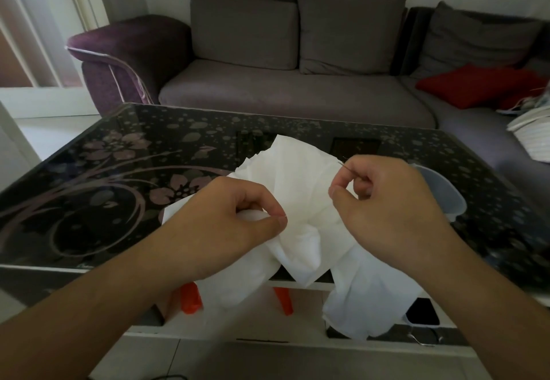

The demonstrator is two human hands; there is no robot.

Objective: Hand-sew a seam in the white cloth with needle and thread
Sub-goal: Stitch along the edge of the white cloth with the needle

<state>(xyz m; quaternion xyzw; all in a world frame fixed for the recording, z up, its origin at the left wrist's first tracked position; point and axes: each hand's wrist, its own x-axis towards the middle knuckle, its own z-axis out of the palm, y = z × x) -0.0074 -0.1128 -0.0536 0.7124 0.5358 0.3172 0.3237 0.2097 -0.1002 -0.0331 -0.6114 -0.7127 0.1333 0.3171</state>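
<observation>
Two bare forearms reach in from below, and the hands meet over a crumpled white cloth point(297, 189) that lies partly on the dark glass tabletop with a pale flower pattern point(119, 171) and partly spills over its near edge toward the floor. The left hand point(229, 219) pinches a fold of that cloth between thumb and forefinger; a tiny glint at the thumb tip may be thread or a pin, I cannot tell. The right hand point(384, 198) pinches a thin steel needle point(346, 169) between thumb and forefinger, its end poking up and to the left, just above the cloth. Any thread is too fine to make out.

What could go wrong, I reckon: so much cloth hangs off the edge that its weight may drag the fold out of the left hand's pinch and skew the seam line. The needle sits close to the left fingers, so a hasty push could prick them. An unseen thread may snag or knot in the bunched folds.

Just beside the right hand lies a translucent plastic lid point(440, 192). Beyond the tabletop stands a grey and purple sofa point(297, 94) with a red cushion point(473, 85).
</observation>
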